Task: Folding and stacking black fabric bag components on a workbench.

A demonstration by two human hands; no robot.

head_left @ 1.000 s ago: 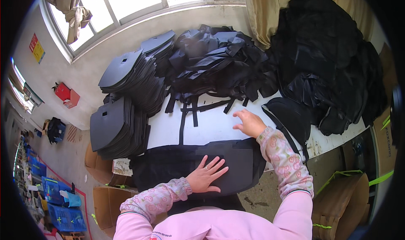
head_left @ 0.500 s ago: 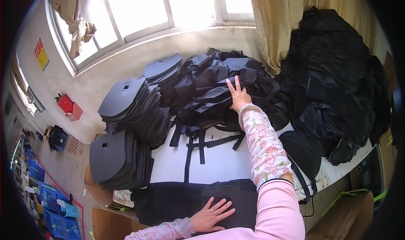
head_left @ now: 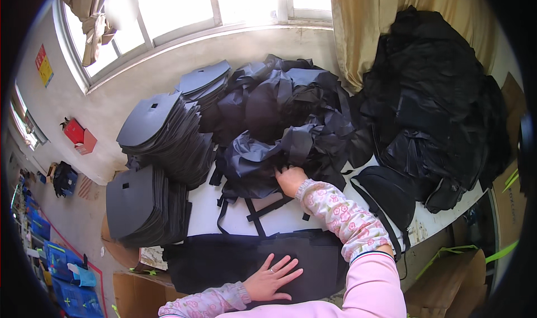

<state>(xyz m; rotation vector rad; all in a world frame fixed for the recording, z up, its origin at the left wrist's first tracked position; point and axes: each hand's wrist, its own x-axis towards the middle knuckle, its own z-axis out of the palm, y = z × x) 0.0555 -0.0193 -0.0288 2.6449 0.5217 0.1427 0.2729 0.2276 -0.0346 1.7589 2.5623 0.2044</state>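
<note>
My left hand [head_left: 271, 281] lies flat with fingers spread on a flat layer of black material [head_left: 210, 262] at the front edge of the white table [head_left: 215, 213]. Further out, my right hand [head_left: 291, 181] is closed on the near edge of a crumpled black fabric piece [head_left: 251, 158]; its fingertips are partly hidden by the folds. That piece belongs to a loose heap of black fabric [head_left: 268, 97] against the wall. Black straps [head_left: 257, 214] trail from it over the tabletop.
Stacks of dark grey panels [head_left: 137, 198] stand at the left. On the right are a tall mound of black fabric bags [head_left: 442, 100] and a rounded black bag [head_left: 386, 192] with straps. Open cardboard boxes [head_left: 142, 295] flank the table below, and a window is behind.
My right hand has come back from the top of the heap towards me and closed, drawing a fabric piece nearer over the straps. My left hand stays flat on the black material.
</note>
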